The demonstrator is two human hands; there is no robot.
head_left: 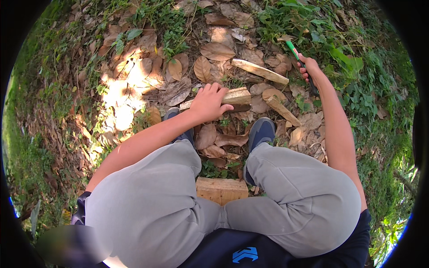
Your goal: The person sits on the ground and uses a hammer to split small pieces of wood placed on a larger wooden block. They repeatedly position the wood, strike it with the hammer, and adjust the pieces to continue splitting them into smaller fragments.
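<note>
My left hand (209, 102) is closed over a split piece of wood (238, 96) lying on the leafy ground ahead of my shoes. Its fingers bend over the top, and the thumb points right along the near side. Out to the right, my right hand (309, 69) grips a tool with a green and black handle (292, 49). The tool's head points away from me and is too small among the leaves to name its kind. Two more split sticks lie between my hands: a longer stick (260, 71) farther off and a shorter stick (283, 111) nearer.
A block of wood (222, 189) sits between my thighs. My left shoe (178, 125) and right shoe (262, 131) stand on dry leaves (217, 51). Green plants (353, 67) grow on the right, with vines and litter on the left. Sunlight falls in a bright patch left of my left hand.
</note>
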